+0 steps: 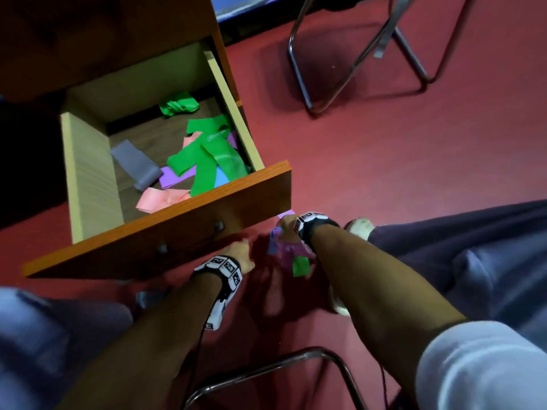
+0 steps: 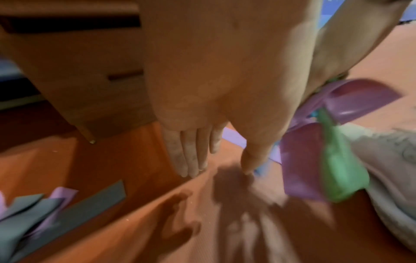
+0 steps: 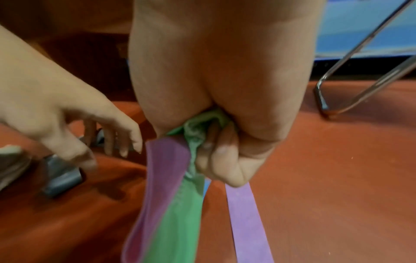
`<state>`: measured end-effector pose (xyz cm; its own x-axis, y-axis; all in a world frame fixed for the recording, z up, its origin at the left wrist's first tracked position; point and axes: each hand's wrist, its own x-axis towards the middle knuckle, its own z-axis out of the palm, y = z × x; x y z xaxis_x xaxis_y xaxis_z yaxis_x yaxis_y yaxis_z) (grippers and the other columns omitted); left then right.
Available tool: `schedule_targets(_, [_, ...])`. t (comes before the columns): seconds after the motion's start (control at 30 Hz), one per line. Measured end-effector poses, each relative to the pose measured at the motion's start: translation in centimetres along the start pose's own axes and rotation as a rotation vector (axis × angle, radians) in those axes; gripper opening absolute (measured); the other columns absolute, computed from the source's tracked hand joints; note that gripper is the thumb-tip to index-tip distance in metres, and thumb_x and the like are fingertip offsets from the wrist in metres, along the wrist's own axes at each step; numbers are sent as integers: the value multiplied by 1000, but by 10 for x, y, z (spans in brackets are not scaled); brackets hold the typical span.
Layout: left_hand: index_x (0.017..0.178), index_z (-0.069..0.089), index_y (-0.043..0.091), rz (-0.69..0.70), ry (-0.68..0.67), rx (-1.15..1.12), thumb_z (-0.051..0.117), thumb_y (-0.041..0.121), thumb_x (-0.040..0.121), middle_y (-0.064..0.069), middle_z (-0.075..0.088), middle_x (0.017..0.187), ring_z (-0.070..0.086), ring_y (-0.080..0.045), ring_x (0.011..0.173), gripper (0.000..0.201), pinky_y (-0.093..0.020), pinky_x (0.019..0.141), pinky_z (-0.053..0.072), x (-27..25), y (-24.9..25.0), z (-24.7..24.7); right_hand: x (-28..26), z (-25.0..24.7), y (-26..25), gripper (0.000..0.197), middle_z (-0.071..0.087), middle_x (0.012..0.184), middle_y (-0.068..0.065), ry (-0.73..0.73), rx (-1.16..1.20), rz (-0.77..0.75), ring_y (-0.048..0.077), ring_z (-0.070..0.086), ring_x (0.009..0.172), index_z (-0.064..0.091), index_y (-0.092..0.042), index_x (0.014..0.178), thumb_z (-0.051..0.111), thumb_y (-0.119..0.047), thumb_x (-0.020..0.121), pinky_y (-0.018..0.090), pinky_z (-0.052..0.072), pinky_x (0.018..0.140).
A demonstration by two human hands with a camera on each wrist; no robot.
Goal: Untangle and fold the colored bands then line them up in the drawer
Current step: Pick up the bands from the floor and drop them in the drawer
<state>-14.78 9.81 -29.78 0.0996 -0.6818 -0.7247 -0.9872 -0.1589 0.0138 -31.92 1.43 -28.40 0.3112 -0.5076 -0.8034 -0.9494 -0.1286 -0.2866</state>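
The wooden drawer stands pulled out, with loose green bands, a grey band, a pink band and purple ones lying tangled inside. Just below the drawer's front right corner, my right hand grips a bunch of bands: purple, green and a bit of blue hanging down. The right wrist view shows that fist closed round the green and purple bands. My left hand hovers beside it, holding nothing, with straight fingers pointing at the floor.
A grey and a lilac band lie on the red floor under the drawer. A metal chair frame stands at the back right, another is under me. My shoe sits right of the hands.
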Motion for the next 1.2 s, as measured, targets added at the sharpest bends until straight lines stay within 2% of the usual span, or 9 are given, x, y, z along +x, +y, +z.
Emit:
schedule_targets(0.13, [135, 45, 11, 54, 53, -28, 74, 32, 82, -13, 60, 135, 61, -33, 122, 64, -37, 92, 51, -33, -13, -20, 2, -7, -8, 41, 73, 93, -8, -9, -313, -92, 15, 68, 83, 70, -36, 82, 62, -70, 62, 38, 57, 91])
schedule_targets(0.27, [127, 51, 14, 61, 87, -116, 74, 43, 82, -12, 63, 130, 64, -32, 117, 59, -37, 90, 51, -56, -30, -28, -115, -39, -70, 25, 75, 91, -2, -109, -340, -187, 17, 67, 75, 75, -28, 87, 69, -51, 80, 31, 60, 72])
schedule_targets(0.4, [137, 52, 11, -31, 90, -288, 69, 39, 82, -14, 62, 137, 62, -32, 123, 65, -37, 97, 50, -75, -69, -15, -181, -52, -132, 12, 68, 85, 0, -166, -180, -392, 19, 57, 66, 71, -26, 97, 66, -36, 95, 19, 44, 42])
schedule_targets(0.57, [136, 59, 12, -281, 50, -478, 67, 58, 78, -11, 61, 140, 60, -31, 126, 75, -37, 105, 49, -85, -148, 40, -225, -83, -216, 15, 61, 73, -2, 21, 16, -684, 8, 53, 56, 66, -26, 98, 65, -41, 95, 24, 49, 51])
schedule_targets(0.63, [140, 52, 6, -356, 99, -486, 69, 44, 90, -13, 58, 140, 56, -32, 130, 65, -35, 104, 45, -94, -177, 46, -234, -98, -250, 15, 62, 73, 2, 84, 101, -755, 13, 53, 57, 66, -25, 96, 64, -39, 97, 25, 49, 49])
schedule_targets(0.77, [150, 36, 2, -484, 139, -602, 81, 47, 81, -19, 46, 152, 47, -34, 140, 94, -37, 113, 41, -80, -231, 64, -228, -113, -299, 10, 63, 72, 0, 182, 309, -898, 17, 54, 57, 64, -25, 92, 61, -31, 100, 29, 45, 52])
schedule_targets(0.9, [151, 38, 6, -551, 103, -662, 76, 61, 80, -13, 41, 156, 42, -29, 143, 98, -37, 116, 35, -76, -255, 71, -196, -108, -337, 18, 60, 73, -2, 380, 424, -977, 7, 53, 57, 62, -5, 100, 58, -22, 101, 24, 44, 52])
schedule_targets(1.07, [161, -2, 8, -683, 161, -784, 83, 76, 54, -22, 7, 167, 11, -39, 154, 153, -47, 123, 18, -20, -258, 99, -149, -120, -349, 18, 59, 76, -6, 653, 360, -793, 2, 51, 59, 62, -12, 96, 57, -29, 99, 23, 46, 57])
schedule_targets(1.2, [163, -3, 12, -601, 212, -794, 83, 80, 42, -27, -3, 167, 1, -43, 155, 163, -56, 124, 14, 28, -240, 155, -131, -127, -337, 32, 70, 88, -6, 472, 74, -518, 2, 61, 64, 63, -23, 106, 61, -51, 93, 19, 50, 60])
